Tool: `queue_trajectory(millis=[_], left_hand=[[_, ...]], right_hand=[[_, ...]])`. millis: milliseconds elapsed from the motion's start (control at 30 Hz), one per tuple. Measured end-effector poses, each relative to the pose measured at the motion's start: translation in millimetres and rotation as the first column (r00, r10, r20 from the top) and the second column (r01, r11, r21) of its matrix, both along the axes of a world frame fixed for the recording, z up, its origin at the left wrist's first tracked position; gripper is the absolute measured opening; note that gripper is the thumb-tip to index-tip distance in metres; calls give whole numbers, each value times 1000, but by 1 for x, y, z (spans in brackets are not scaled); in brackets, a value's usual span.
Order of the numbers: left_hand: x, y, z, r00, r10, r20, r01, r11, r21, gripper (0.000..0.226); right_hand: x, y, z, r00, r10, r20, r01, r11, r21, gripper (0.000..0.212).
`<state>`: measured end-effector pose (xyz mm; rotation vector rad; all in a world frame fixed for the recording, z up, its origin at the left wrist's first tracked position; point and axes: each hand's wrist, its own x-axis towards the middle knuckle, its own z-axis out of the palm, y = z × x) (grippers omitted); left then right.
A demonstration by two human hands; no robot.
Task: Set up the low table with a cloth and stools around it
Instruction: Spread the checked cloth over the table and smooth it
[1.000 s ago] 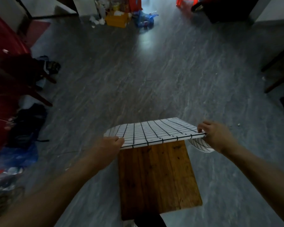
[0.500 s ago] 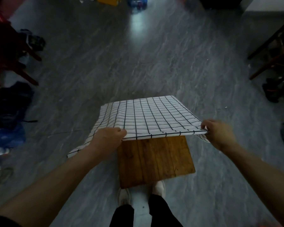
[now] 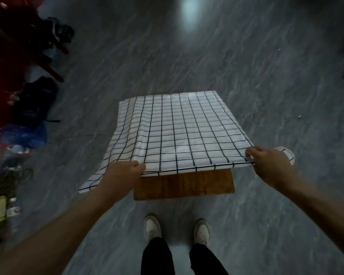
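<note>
- Your left hand (image 3: 122, 171) grips the near edge of the checked cloth (image 3: 179, 128) at its left side, fingers (image 3: 140, 166) curled over the hem.
- Your right hand (image 3: 266, 161) pinches the same near edge at the right side, fingers clamped on the fabric, with a loose corner of cloth bunched just beyond the knuckles.
- The cloth is spread over most of the low wooden desk (image 3: 184, 184); only a bare strip of wood nearest you shows beneath the raised hem.
- On the left the cloth hangs past the desk edge and its corner droops toward the grey floor (image 3: 266, 76).
- Your white shoes (image 3: 152, 227) stand on the floor just short of the desk.
- Dark bags (image 3: 34, 100) and blurred clutter lie along the left side, well apart from the desk.
</note>
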<state>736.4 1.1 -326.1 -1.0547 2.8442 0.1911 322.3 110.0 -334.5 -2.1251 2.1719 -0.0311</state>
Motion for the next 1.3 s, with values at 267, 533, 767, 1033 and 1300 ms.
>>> queue_trajectory(millis=[267, 533, 767, 1033, 1300], left_hand=[[10, 56, -62, 998, 57, 7, -57, 997, 49, 33], [35, 88, -128, 995, 87, 48, -89, 995, 45, 27], [49, 115, -202, 987, 116, 108, -124, 990, 73, 26], [46, 142, -266, 976, 185, 119, -201, 969, 141, 25], [45, 141, -303, 944, 249, 215, -288, 941, 175, 15]], right_hand=[[10, 55, -66, 998, -47, 47, 43, 995, 85, 23], [28, 90, -133, 996, 36, 77, -47, 987, 156, 16], [41, 125, -200, 999, 3, 46, -12, 980, 198, 18], [46, 145, -264, 997, -62, -56, 75, 957, 281, 17], [52, 143, -292, 989, -137, -61, 149, 945, 291, 23]])
